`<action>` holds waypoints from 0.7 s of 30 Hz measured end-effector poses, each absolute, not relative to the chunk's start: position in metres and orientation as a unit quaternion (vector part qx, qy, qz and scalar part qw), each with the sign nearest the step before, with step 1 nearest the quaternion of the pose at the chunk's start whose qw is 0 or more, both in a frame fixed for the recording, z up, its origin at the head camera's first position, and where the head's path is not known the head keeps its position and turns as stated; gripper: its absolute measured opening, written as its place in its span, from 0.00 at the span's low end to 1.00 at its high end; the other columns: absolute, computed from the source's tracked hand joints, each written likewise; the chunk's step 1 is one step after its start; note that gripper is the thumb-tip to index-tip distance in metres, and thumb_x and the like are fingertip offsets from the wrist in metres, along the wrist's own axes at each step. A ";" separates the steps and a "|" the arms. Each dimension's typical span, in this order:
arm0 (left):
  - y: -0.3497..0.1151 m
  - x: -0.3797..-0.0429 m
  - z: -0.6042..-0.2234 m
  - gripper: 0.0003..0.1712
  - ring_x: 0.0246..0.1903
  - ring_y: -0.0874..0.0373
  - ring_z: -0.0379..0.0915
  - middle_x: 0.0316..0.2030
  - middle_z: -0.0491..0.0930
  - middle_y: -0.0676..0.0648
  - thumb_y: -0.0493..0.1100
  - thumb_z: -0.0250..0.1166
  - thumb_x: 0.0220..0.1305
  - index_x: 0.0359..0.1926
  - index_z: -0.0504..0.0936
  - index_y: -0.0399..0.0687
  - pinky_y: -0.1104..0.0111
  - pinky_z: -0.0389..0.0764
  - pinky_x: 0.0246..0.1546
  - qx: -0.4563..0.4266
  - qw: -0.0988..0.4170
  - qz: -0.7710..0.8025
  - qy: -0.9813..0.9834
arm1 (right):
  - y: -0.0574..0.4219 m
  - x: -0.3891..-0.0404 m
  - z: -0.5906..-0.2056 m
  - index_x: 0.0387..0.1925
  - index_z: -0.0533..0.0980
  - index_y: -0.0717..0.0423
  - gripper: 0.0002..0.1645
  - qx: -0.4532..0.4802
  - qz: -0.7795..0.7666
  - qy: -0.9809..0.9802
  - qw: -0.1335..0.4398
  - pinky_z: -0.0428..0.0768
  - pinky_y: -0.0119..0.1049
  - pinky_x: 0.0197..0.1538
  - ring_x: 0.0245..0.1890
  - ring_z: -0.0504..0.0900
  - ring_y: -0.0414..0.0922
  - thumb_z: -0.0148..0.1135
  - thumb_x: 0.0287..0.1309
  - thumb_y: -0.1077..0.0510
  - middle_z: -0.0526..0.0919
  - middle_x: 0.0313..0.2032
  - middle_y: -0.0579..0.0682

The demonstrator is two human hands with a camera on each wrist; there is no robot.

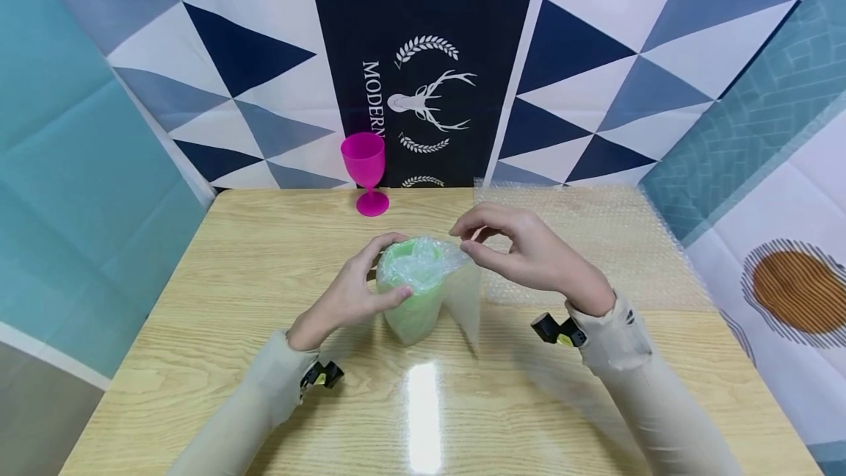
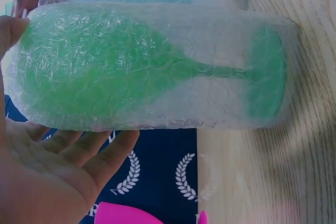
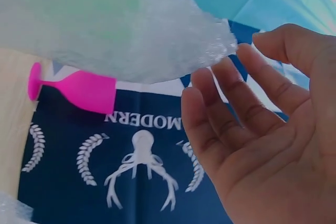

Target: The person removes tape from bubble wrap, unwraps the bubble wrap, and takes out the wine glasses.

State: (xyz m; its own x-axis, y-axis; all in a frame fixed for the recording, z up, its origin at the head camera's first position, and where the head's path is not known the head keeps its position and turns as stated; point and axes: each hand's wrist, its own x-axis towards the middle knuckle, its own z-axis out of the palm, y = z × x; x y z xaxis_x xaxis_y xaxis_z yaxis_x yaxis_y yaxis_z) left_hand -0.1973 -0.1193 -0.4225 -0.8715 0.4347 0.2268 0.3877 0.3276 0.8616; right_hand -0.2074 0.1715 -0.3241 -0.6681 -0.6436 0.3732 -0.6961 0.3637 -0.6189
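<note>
A green goblet stands upright on the table, wrapped in clear bubble wrap that bunches over its mouth. My left hand holds the wrapped goblet near the top, thumb on the near side and fingers round the far side. A loose end of the wrap sticks out to the right. My right hand is at the upper corner of that end, its fingers gently bent. In the right wrist view, the fingertips meet the wrap's edge, while the thumb stands apart from it.
A pink goblet stands upright at the table's back edge, left of centre. Flat on the back right of the wooden table lies a sheet of bubble wrap. Patterned cloth hangs behind the table.
</note>
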 end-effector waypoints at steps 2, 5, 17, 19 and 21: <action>-0.119 -0.197 -0.423 0.47 0.63 0.48 0.75 0.69 0.72 0.47 0.51 0.74 0.57 0.75 0.64 0.50 0.50 0.79 0.64 0.253 0.025 0.527 0.811 | 0.167 -0.208 -0.318 0.52 0.82 0.53 0.12 0.412 0.375 -0.829 0.034 0.86 0.37 0.52 0.49 0.84 0.40 0.64 0.69 0.61 0.86 0.50 0.46; -0.119 -0.198 -0.424 0.47 0.63 0.48 0.75 0.69 0.71 0.47 0.51 0.74 0.58 0.75 0.64 0.49 0.49 0.79 0.64 0.256 0.026 0.530 0.808 | 0.162 -0.213 -0.309 0.55 0.81 0.55 0.15 0.423 0.350 -0.835 0.026 0.86 0.38 0.53 0.51 0.84 0.44 0.65 0.69 0.60 0.86 0.53 0.49; -0.119 -0.196 -0.426 0.46 0.63 0.48 0.75 0.69 0.71 0.47 0.52 0.74 0.59 0.75 0.64 0.53 0.48 0.78 0.64 0.254 0.029 0.535 0.805 | 0.145 -0.241 -0.287 0.62 0.77 0.61 0.23 0.449 0.294 -0.840 -0.080 0.85 0.46 0.59 0.58 0.84 0.51 0.64 0.68 0.60 0.83 0.60 0.55; -0.119 -0.196 -0.426 0.46 0.63 0.48 0.75 0.69 0.71 0.47 0.52 0.74 0.59 0.75 0.64 0.54 0.49 0.78 0.64 0.255 0.030 0.535 0.805 | 0.142 -0.243 -0.285 0.63 0.76 0.61 0.24 0.452 0.286 -0.840 -0.095 0.85 0.47 0.59 0.59 0.84 0.52 0.64 0.68 0.61 0.82 0.61 0.55; -0.119 -0.197 -0.426 0.45 0.62 0.48 0.75 0.69 0.71 0.48 0.51 0.74 0.59 0.75 0.64 0.55 0.49 0.78 0.64 0.257 0.030 0.535 0.804 | 0.140 -0.244 -0.283 0.64 0.76 0.61 0.25 0.456 0.276 -0.839 -0.110 0.85 0.48 0.59 0.59 0.83 0.53 0.64 0.68 0.61 0.81 0.62 0.56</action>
